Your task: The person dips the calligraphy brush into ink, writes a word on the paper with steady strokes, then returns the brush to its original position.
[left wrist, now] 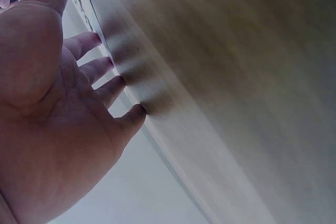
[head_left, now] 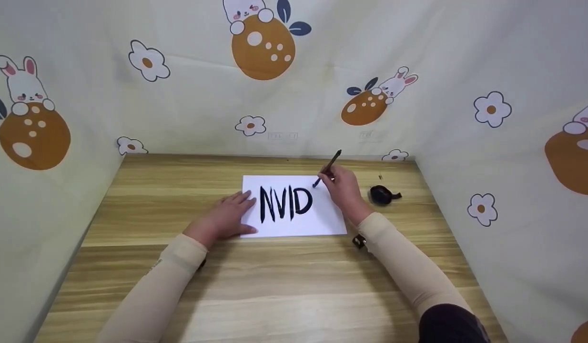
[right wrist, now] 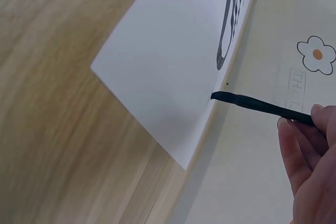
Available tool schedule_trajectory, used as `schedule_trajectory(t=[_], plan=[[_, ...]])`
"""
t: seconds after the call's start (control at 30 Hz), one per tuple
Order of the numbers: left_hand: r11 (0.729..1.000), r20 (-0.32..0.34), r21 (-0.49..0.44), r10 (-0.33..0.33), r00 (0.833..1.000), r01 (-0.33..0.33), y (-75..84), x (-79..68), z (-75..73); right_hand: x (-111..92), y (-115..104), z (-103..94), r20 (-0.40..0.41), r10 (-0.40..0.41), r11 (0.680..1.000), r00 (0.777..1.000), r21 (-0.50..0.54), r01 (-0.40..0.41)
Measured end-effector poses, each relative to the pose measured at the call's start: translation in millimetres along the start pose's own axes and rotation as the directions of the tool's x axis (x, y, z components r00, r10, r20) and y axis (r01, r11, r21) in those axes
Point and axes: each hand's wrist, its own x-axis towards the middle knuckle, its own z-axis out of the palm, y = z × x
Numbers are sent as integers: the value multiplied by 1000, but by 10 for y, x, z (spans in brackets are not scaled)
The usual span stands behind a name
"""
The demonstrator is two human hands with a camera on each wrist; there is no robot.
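A white sheet of paper [head_left: 294, 228] lies on the wooden table, bearing the thick black letters "NVID" [head_left: 302, 201]. My left hand [head_left: 229, 214] rests at the sheet's left edge, fingers spread, with fingertips and thumb on the paper. In the left wrist view those fingers [left wrist: 113, 90] are straight and apart. Between thumb and fingers, my right hand [head_left: 344, 188] pinches a dark brush pen [head_left: 331, 164], tilted with its upper end pointing away. Its soft black tip [right wrist: 216, 96] bends slightly right at the paper's surface, just right of the D's top.
Right of my right hand sits a small black round object [head_left: 381, 195] with a short tab. A tiny dark bit [head_left: 380, 176] lies behind it. Curtains [head_left: 189, 109] printed with rabbits and flowers stand along the table's back and both sides.
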Motion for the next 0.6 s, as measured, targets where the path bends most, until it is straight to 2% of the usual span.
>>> schedule_trajectory(t=[0.23, 0.6], plan=[[999, 3, -41, -15, 1000, 16, 6, -1, -6, -33, 16, 6, 22, -2, 1000, 1000, -8, 2], [999, -4, -33, -12, 1000, 12, 8, -3, -5, -72, -4, -48, 83, -20, 1000, 996, 10, 20]])
